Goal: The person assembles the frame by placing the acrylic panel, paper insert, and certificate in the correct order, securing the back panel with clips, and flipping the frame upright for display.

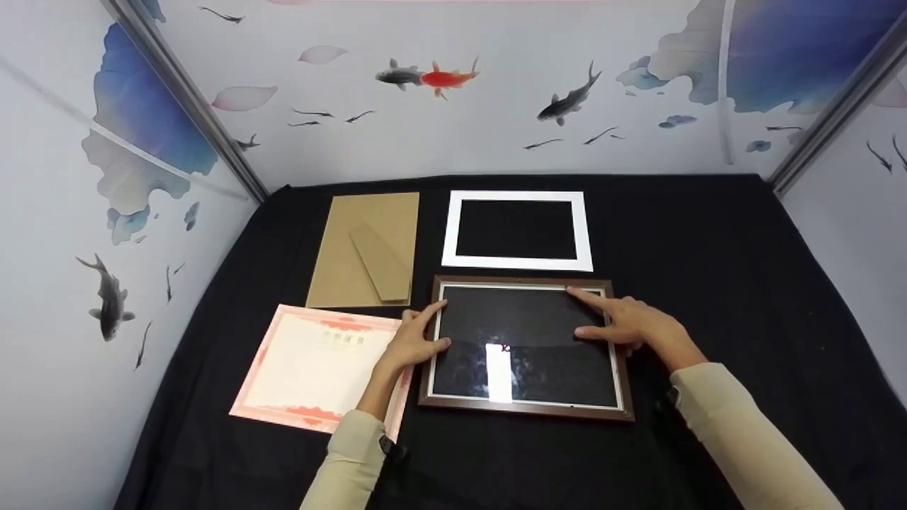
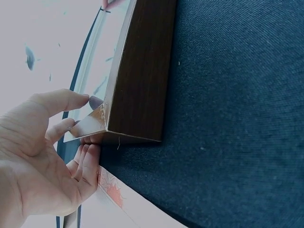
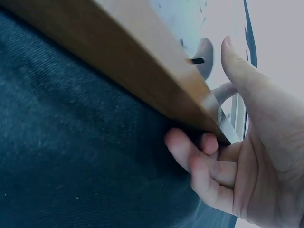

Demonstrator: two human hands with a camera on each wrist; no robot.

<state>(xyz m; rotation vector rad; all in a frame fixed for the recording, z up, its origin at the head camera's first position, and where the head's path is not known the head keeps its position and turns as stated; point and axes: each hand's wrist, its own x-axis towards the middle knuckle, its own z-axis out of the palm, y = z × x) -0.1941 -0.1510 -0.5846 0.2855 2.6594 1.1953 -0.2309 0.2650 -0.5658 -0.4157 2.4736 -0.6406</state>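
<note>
Overlapping the brown frame (image 1: 524,409) from opposite sides are fingers (image 1: 595,300).

1. A black-covered tabletop (image 1: 716,262) spreads beneath the left hand (image 1: 412,340) and right hand (image 1: 632,322).
2. Beyond both hands, a white back wall (image 1: 475,145) carries a painted red fish (image 1: 445,78) touching a grey fish (image 1: 399,74).
3. Left of the left hand, a side wall (image 1: 42,212) shows a dark fish (image 1: 110,306) and a blue leaf (image 1: 134,95).
4. A left post (image 1: 193,99) and a right post (image 1: 840,120), both metal, stand in the far corners, beyond the hands.
</note>
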